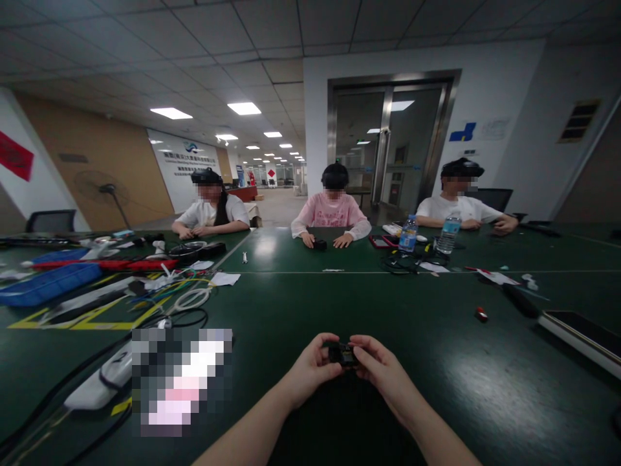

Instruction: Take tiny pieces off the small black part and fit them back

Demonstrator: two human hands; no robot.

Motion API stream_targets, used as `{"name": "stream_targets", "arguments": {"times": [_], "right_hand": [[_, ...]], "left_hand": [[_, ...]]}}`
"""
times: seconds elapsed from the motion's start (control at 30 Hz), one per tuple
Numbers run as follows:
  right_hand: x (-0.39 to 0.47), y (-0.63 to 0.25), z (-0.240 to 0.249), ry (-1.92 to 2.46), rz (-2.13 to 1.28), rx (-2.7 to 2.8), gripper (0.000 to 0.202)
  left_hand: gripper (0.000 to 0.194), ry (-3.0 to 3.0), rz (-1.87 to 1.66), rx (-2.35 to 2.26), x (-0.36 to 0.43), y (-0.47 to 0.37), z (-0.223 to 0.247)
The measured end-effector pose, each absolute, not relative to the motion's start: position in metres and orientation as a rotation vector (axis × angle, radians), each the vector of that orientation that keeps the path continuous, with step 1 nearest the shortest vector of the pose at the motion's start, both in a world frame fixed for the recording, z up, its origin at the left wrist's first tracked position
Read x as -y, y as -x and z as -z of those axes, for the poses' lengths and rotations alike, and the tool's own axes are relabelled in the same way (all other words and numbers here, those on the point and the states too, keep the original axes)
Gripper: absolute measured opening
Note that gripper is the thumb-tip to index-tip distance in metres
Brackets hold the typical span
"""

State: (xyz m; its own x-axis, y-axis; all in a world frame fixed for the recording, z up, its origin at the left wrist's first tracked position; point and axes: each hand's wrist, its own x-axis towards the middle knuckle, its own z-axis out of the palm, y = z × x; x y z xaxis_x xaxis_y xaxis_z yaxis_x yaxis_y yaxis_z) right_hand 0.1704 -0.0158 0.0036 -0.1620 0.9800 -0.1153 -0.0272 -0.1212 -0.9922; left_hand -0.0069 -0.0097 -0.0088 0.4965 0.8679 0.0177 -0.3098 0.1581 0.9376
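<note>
Between my two hands is a small black device (345, 355), boxy, with some fine detail on its upper face; its exact kind is too small to tell. My left hand (315, 364) grips its left end with thumb and fingers. At the right end, my right hand (377, 360) pinches it the same way. Both hands are just over the dark green table (272, 414), near its front edge. My fingers partly cover the device's two ends.
Left lie a white power strip (104, 375), cables (191, 298) and a blue tray (53, 285). Two water bottles (449, 233) stand back right. A small red object (480, 314) and a flat white-edged device (582, 340) lie right. Several people wearing headsets sit opposite.
</note>
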Motion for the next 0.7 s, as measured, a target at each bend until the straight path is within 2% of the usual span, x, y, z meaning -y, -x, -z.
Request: {"name": "stream_targets", "arguments": {"times": [0.27,0.7], "right_hand": [[0.016,-0.169,-0.004,1.216,-1.412,1.289,0.032],[0.018,-0.176,-0.01,1.143,-1.118,1.746,0.023]], "left_hand": [[0.048,-1.103,-0.915,-0.633,0.01,0.007,0.005],[0.049,-1.057,-0.941,-0.54,0.008,0.009,0.013]]}}
